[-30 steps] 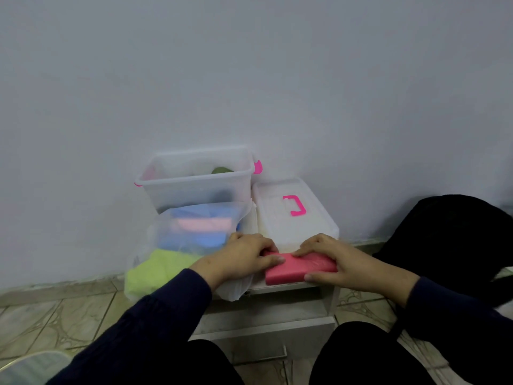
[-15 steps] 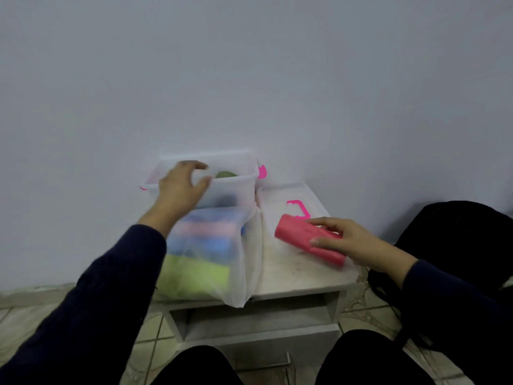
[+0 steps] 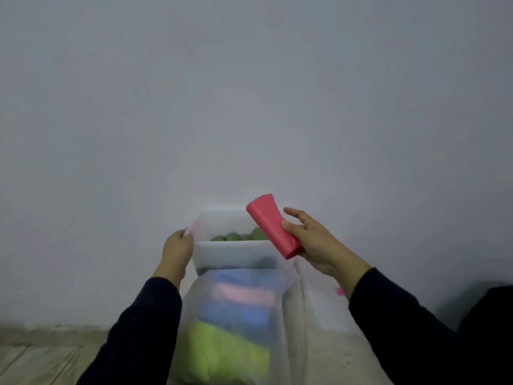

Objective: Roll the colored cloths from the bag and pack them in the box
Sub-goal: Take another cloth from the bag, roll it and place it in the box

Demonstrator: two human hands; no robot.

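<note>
A rolled red cloth (image 3: 273, 225) is held in my right hand (image 3: 311, 240), raised over the right end of the clear plastic box (image 3: 236, 252). Green rolled cloths (image 3: 238, 236) lie inside the box. My left hand (image 3: 179, 250) grips the box's left rim by its pink latch. In front of the box stands a translucent bag (image 3: 238, 326) holding folded blue, pink and yellow-green cloths.
The box's white lid (image 3: 322, 309) with a pink handle lies to the right, partly behind my right arm. A plain wall rises right behind the box. Tiled floor (image 3: 41, 359) shows at the lower left. A black bag (image 3: 488, 315) sits at the far right.
My right hand lifted the rolled red cloth from the lid up to the box's right end. My left hand shifted from the box's top to its left rim. The camera moved closer.
</note>
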